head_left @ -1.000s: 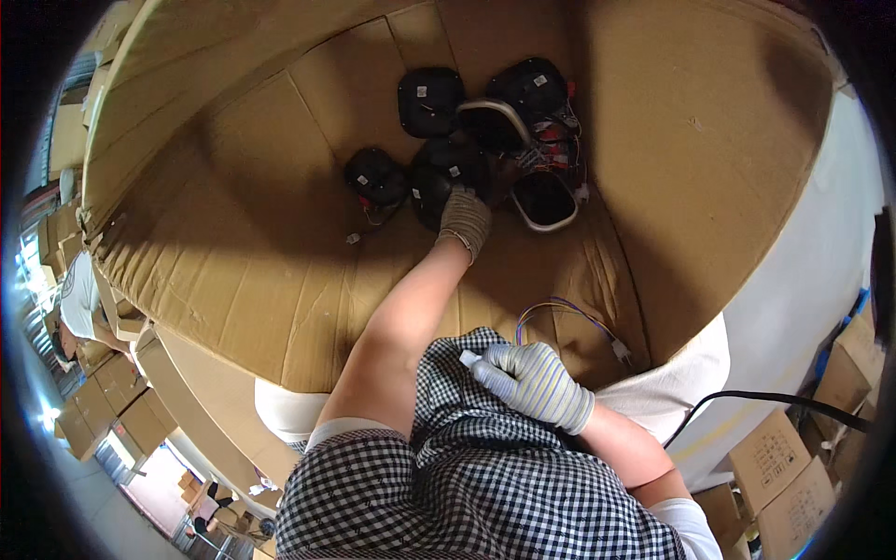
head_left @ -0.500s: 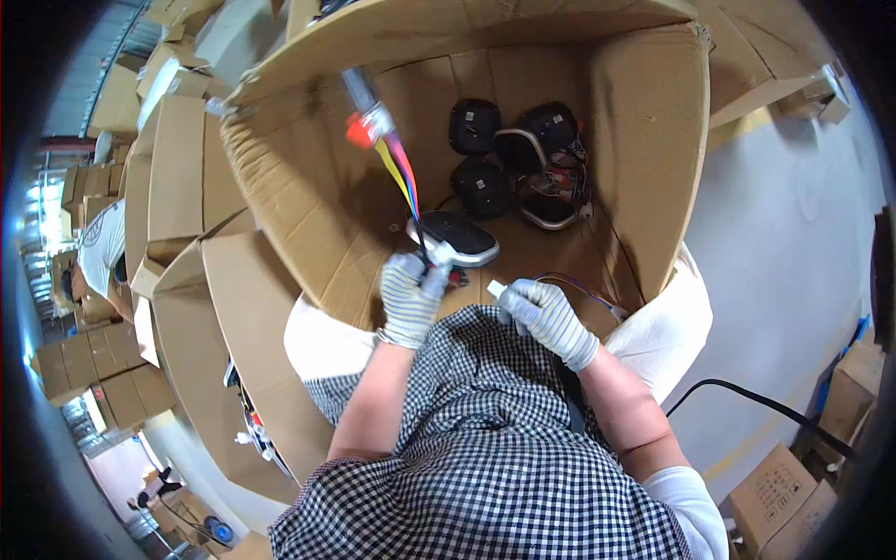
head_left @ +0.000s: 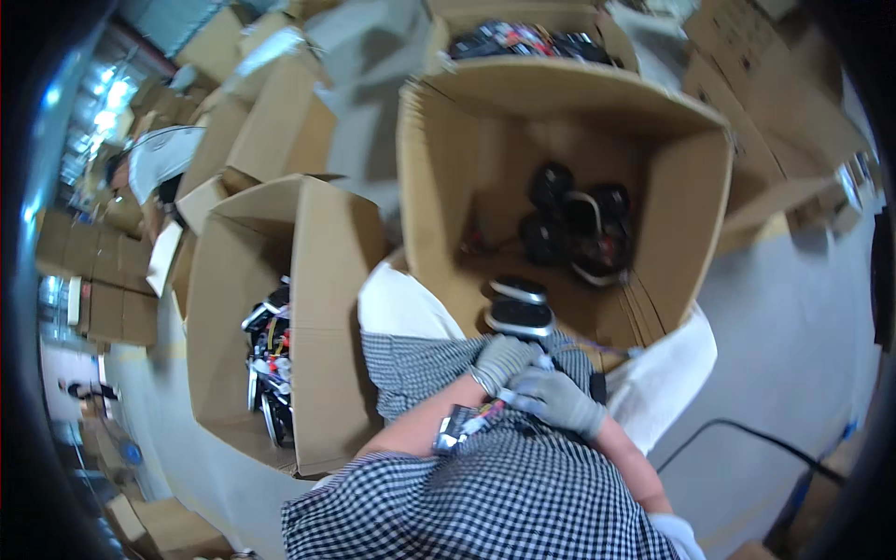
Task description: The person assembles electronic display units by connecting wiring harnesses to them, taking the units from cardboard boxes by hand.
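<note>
My left hand, in a striped work glove, is closed just below a black oval device with a silver rim. What its fingers grip is blurred. Touching it on the right, my gloved right hand is closed around a bundle of coloured wires. That bundle ends in a silver-and-black part, which hangs over my left forearm. Just beyond the first device is a second silver-rimmed device, at the near edge of the large open cardboard box. Several black devices with wires lie inside.
On the left stands another open carton with a pile of wired parts. A farther box holds dark parts. A black cable curves over the floor at right. Someone in a white shirt bends among cartons at far left.
My view has swung left, so the boxes appear farther right. My hands have come together close to my lap. The wire bundle now trails down over my left forearm instead of hanging up front.
</note>
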Motion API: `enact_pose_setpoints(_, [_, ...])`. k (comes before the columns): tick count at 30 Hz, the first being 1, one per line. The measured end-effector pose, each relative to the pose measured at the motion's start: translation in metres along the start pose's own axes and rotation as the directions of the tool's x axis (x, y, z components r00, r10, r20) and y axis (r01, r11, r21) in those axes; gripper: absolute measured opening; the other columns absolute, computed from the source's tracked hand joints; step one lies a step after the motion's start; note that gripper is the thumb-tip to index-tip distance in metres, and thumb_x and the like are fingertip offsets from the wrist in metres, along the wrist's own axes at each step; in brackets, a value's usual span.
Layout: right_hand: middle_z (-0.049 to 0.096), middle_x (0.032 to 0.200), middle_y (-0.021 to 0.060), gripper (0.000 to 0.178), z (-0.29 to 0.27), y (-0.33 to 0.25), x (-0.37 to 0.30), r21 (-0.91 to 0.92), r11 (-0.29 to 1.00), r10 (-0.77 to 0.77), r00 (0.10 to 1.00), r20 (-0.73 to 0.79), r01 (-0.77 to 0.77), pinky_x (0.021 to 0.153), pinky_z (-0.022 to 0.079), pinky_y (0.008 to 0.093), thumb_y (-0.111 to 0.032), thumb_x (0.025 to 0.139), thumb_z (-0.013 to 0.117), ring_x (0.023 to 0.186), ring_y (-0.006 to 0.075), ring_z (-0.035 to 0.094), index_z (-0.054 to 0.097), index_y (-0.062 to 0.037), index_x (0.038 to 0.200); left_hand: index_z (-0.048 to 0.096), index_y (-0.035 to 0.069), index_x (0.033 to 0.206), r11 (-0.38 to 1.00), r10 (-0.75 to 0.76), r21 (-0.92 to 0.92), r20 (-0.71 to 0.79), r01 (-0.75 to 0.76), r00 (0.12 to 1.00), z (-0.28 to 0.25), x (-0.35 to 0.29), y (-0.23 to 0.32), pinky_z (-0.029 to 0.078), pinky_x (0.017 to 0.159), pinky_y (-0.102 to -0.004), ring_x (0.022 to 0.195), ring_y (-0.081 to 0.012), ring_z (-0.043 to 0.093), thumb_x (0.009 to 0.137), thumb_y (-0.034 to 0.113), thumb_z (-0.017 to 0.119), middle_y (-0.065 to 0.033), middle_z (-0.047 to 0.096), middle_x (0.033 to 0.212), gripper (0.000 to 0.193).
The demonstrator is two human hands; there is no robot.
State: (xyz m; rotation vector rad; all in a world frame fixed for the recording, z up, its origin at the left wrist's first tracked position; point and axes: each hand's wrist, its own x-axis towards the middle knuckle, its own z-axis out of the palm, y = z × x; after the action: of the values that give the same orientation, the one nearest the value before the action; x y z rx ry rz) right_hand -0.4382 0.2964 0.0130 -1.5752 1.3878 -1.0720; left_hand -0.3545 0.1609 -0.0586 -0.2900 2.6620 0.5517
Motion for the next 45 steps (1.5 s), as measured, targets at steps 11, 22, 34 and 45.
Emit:
enact_pose_setpoints(11, [0.058, 0.074, 0.0130, 0.027, -0.010, 0.022, -0.016, -0.045, 0.943, 0.241, 0.767, -0.595, -0.331, 0.061, 0.042, 0.0370, -0.021, 0.094, 0.049, 0.064, 0.0239, 0.054, 0.061, 0.0006, 0.082, 0.058, 0.005, 0.119, 0.500, -0.173, -0.782, -0.511, -0.372, 0.842, 0.013, -0.028, -0.020, 0.046, 0.087, -0.0334, 0.102, -0.0259, 0.061, 0.090, 0.022, 0.054, -0.0133, 0.064, 0.110, 0.033])
enact_pose_setpoints(22, [0.060, 0.108, 0.0232, 0.033, 0.023, 0.037, 0.002, -0.264, 0.949, 0.086, 0.946, -0.313, -0.173, 0.079, 0.049, 0.0388, -0.015, 0.090, 0.049, 0.094, 0.0360, 0.062, 0.055, 0.0016, 0.118, 0.037, 0.002, 0.137, -0.010, -0.179, -0.940, -0.334, -0.341, 0.925, 0.006, -0.047, 0.003, 0.040, 0.098, -0.0286, 0.118, -0.0165, 0.046, 0.094, 0.009, 0.046, -0.0067, 0.048, 0.132, 0.044])
enact_pose_setpoints(34, [0.061, 0.098, 0.0136, 0.025, 0.027, 0.039, 0.009, 0.036, 0.981, 0.194, 0.938, -0.288, -0.192, 0.085, 0.045, 0.0358, -0.021, 0.090, 0.053, 0.094, 0.0291, 0.058, 0.061, 0.0005, 0.098, 0.055, 0.001, 0.110, -0.089, -0.449, -0.878, -0.386, -0.470, 0.805, -0.018, -0.053, -0.001, 0.043, 0.084, -0.0309, 0.088, -0.0129, 0.056, 0.093, 0.047, 0.048, -0.0048, 0.062, 0.090, 0.050])
enact_pose_setpoints(45, [0.056, 0.060, 0.0029, 0.038, -0.010, -0.003, 0.000, 0.419, 0.836, 0.480, 0.842, -0.248, -0.353, 0.051, 0.042, 0.0276, -0.041, 0.091, 0.052, 0.053, 0.0128, 0.053, 0.064, -0.0051, 0.086, 0.058, 0.001, 0.118, 0.120, -0.357, -0.978, -0.203, -0.171, 0.912, -0.017, -0.094, 0.005, 0.037, 0.059, -0.0206, 0.063, -0.0043, 0.044, 0.092, 0.030, 0.057, 0.0053, 0.051, 0.072, 0.039])
